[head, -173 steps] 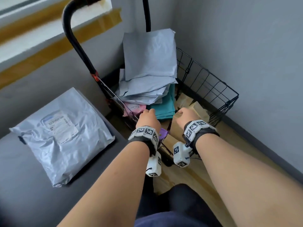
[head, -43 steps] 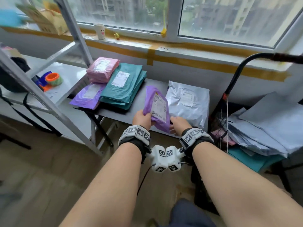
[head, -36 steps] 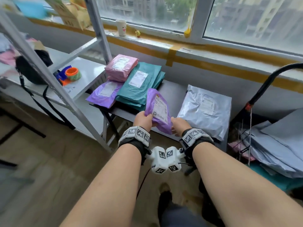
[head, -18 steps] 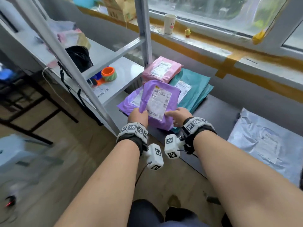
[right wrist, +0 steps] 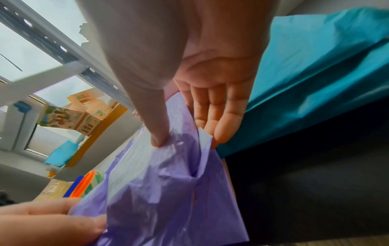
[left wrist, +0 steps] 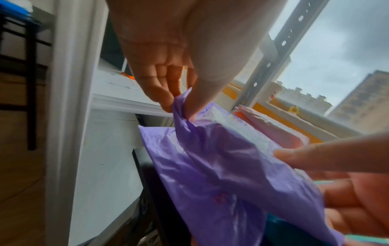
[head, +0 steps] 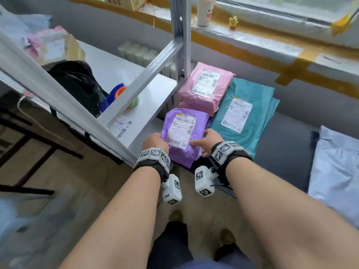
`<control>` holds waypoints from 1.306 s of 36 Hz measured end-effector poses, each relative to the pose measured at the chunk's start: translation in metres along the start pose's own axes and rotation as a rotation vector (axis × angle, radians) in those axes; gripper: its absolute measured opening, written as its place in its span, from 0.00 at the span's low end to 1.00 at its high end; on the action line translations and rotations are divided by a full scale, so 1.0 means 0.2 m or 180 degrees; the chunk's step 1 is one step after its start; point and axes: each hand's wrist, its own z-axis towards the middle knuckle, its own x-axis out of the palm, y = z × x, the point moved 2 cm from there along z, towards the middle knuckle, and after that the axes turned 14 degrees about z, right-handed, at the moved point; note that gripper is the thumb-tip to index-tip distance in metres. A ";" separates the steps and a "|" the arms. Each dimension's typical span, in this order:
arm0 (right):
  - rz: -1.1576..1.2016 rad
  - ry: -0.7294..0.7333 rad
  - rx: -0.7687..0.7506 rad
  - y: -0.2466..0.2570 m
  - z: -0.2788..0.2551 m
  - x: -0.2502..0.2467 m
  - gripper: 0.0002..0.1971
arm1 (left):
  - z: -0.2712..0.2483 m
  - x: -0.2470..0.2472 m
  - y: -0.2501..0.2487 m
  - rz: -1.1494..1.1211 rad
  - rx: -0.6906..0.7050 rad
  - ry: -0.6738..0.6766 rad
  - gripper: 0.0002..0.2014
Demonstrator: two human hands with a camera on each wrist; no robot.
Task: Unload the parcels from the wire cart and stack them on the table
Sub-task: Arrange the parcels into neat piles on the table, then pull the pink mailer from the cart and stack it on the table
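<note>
Both hands pinch the purple parcel's near corners — label up, long axis pointing away.

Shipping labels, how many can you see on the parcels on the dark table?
3: one on the pink parcel at the back, one on the teal parcel beside it, one on the purple parcel in both hands. The grey parcel's label isn't discernible.

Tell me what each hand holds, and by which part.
Both hold the purple parcel: left hand pinches its near-left edge, right hand its near-right edge.
</note>
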 end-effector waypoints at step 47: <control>0.0854 -0.2214 0.0510 -0.64 -0.70 -1.11 0.12 | -0.69 0.36 -1.15 0.1415 0.3088 -0.0170 0.19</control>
